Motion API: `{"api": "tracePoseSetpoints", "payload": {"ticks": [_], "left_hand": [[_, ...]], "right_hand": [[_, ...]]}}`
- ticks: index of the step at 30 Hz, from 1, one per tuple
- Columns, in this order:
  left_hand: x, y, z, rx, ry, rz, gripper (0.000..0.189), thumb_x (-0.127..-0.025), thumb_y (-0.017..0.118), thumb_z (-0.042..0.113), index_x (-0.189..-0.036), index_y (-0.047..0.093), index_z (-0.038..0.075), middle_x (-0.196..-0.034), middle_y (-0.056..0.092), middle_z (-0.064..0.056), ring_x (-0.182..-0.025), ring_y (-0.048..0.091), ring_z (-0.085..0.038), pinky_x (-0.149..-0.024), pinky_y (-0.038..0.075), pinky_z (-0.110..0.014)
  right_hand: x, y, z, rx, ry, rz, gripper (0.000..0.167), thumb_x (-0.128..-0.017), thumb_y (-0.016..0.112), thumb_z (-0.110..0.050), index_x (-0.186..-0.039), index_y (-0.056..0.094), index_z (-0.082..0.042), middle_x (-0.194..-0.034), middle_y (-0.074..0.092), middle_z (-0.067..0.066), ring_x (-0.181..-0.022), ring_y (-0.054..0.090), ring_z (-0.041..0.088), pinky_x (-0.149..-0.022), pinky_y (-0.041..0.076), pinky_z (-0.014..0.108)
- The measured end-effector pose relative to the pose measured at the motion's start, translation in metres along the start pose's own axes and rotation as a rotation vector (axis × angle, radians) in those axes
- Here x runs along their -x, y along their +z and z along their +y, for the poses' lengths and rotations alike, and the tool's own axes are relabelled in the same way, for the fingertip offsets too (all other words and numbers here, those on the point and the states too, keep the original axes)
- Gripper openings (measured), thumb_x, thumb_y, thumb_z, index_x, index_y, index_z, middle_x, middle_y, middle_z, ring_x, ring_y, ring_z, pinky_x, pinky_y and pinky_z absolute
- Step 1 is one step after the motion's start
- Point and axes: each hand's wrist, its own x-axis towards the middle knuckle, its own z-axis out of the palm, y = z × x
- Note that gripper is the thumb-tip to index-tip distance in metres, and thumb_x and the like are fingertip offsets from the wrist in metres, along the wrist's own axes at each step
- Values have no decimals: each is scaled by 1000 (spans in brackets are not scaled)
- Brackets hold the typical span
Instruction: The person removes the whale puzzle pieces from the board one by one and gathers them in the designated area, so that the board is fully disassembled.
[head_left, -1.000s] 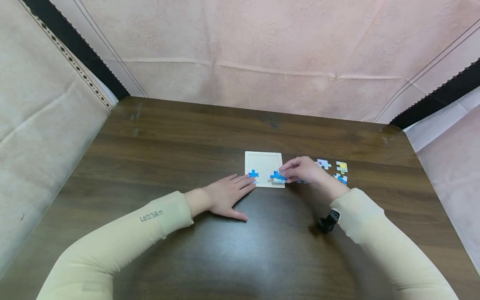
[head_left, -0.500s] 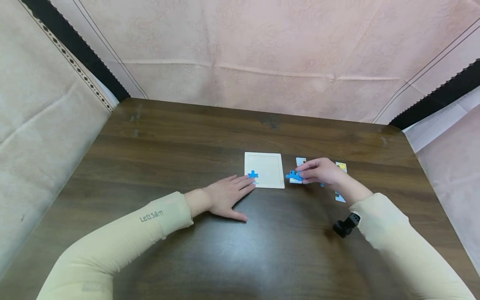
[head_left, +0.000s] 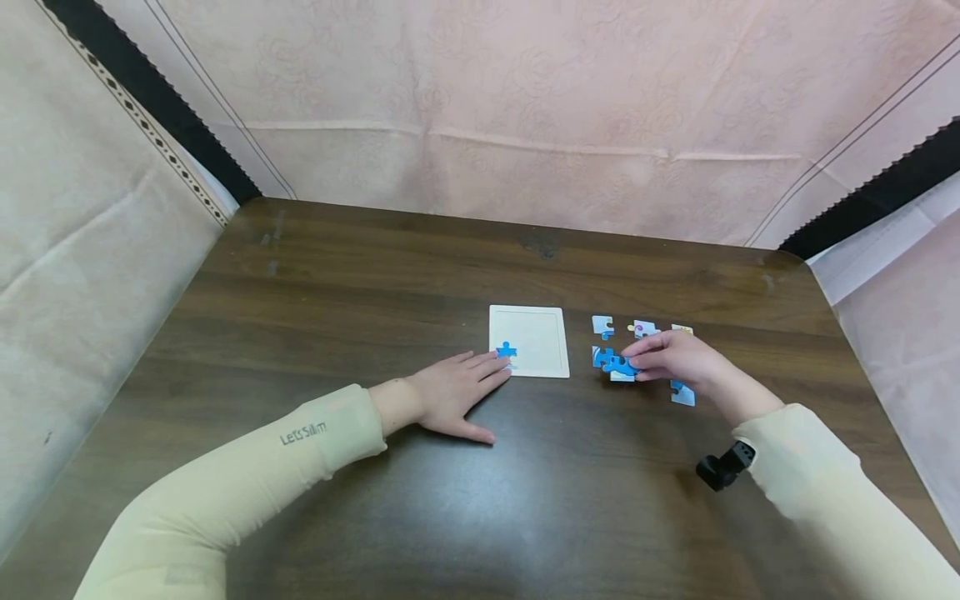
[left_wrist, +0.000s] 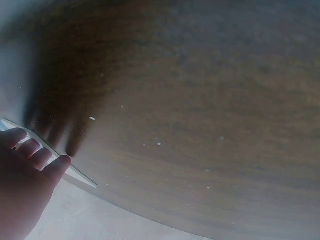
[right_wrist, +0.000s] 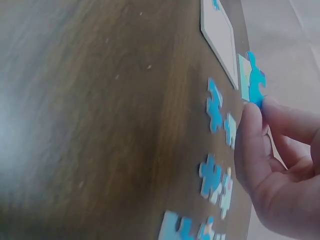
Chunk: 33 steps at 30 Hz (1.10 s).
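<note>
My right hand (head_left: pixel 675 360) pinches a blue puzzle piece (right_wrist: pixel 256 80) between thumb and fingertips. The right wrist view shows that piece held up off the table, over the loose puzzle pieces (right_wrist: pixel 210 175). My left hand (head_left: pixel 457 392) lies flat with fingers spread, its fingertips on the lower left corner of the white puzzle tray (head_left: pixel 536 333). Another blue piece (head_left: pixel 506 349) sits in that corner of the tray, partly covered by the fingertips. In the left wrist view the left fingers (left_wrist: pixel 59 167) reach the tray's edge.
Right of the tray, several loose pieces lie in rough rows, among them one at the upper left (head_left: pixel 602 326) and one at the lower right (head_left: pixel 682 393). Brown wooden table (head_left: pixel 375 275) surrounds everything, with a pale cloth (head_left: pixel 525 125) hanging behind its far edge.
My right hand has carried the blue puzzle piece from over the tray's right side to the right, above the loose pieces. The left hand has stayed in place.
</note>
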Motion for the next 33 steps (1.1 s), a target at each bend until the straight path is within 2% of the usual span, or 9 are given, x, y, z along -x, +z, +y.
{"api": "tracePoseSetpoints", "payload": {"ticks": [6,13,18,26,33], "left_hand": [[0,0,-1,3,7,9,91,-84,45,69,-151,18,12,-158,15,-5,-146,11,-21,-117,17,-42],[-1,0,0,-10,-7,-8,92,-84,43,71,-151,15,14,-159,12,-3,-147,9,-19,-118,15,-41],[-1,0,0,-6,-5,-4,92,-84,44,70,-151,16,14,-159,13,-3,-147,9,-19,-118,16,-41],[0,0,0,-1,-3,-1,92,-84,44,70,-151,17,14,-159,13,-3,-147,10,-19,-118,16,-41],[0,1,0,5,-1,11,92,-84,45,70,-151,18,13,-158,14,-4,-146,11,-20,-117,16,-41]], "right_hand": [[7,-6,10,74,-5,21,41,-90,61,-16,-121,56,11,-119,62,15,-88,62,3,-81,55,27],[12,-12,21,55,27,15,41,-90,62,-17,-119,57,12,-106,68,2,-82,62,1,-75,55,25],[14,-16,28,47,47,18,39,-90,62,-15,-118,57,12,-104,68,1,-78,62,2,-71,56,25],[14,-15,30,162,55,21,33,-91,60,-12,-114,60,11,-106,69,11,-83,62,7,-74,56,32],[12,-13,30,216,63,31,30,-89,61,-11,-111,63,9,-101,69,11,-83,60,9,-70,56,30]]}}
